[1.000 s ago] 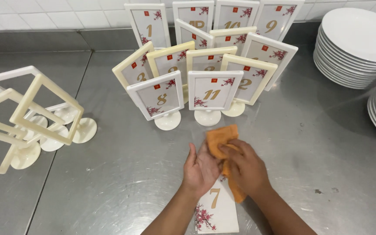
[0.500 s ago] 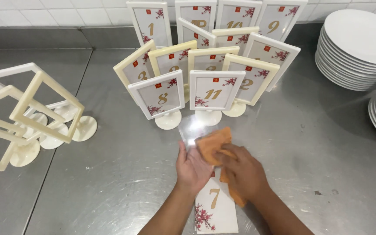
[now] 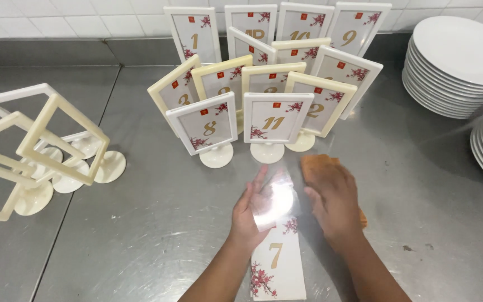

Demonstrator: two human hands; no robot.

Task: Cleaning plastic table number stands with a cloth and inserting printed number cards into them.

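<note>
About a dozen filled frames (image 3: 275, 120) stand done at the back; the empty frames (image 3: 34, 151) on your left wait (four or so). The card (image 3: 278, 254) lies flat on the surface (image 3: 157, 223). Your left hand (image 3: 252, 210), fingers apart, steadies its glossy top; your right hand (image 3: 334, 201) presses the cloth (image 3: 315, 166), palm down.
</note>
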